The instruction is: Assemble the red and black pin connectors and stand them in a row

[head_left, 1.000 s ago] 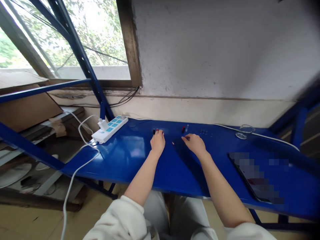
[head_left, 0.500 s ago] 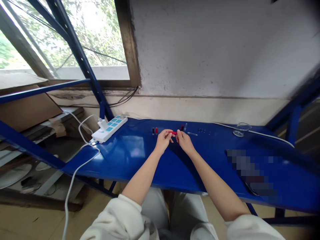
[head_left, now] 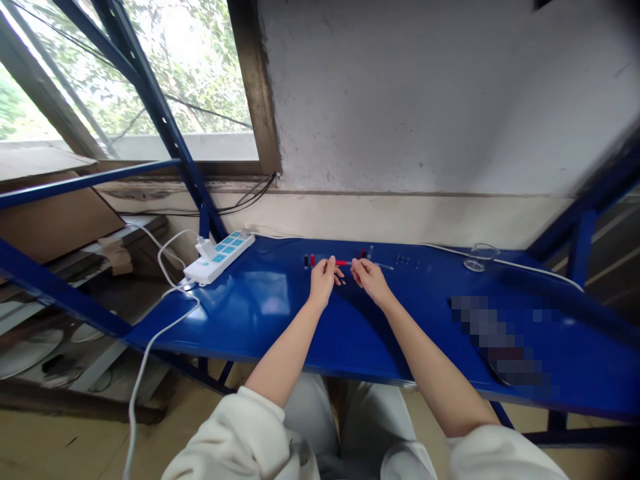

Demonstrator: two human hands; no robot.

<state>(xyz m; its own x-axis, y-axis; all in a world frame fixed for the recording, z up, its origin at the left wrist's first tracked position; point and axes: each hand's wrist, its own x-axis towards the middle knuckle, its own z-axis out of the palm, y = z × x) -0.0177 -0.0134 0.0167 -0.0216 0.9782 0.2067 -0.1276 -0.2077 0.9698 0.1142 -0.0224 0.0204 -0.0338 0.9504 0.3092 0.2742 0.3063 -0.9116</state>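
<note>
My left hand (head_left: 323, 280) is closed in a pinch on a slim red pen (head_left: 342, 263), whose red part shows beside the fingertips. On the other side, my right hand (head_left: 369, 279) pinches the pen's thinner, paler end. The pen lies level between both hands, just above the blue table. Left of my left hand stand a small black cap-like piece (head_left: 306, 261) and a red one (head_left: 313, 261). Beyond my right hand are a dark red piece (head_left: 363, 253), a clear tube (head_left: 370, 252) and a thin clear stick (head_left: 385, 267), partly hidden by the fingers.
A white power strip (head_left: 220, 257) with a plug and cable lies at the table's left. Several tiny clear pieces (head_left: 403, 259) sit to the right, then a clear round container (head_left: 475, 264) near a white cable. A blurred dark object (head_left: 493, 340) lies at the right front.
My hands have moved slightly apart. A thin, paler length now shows between the red part and my right fingers, where before the fingers met at the red part.
</note>
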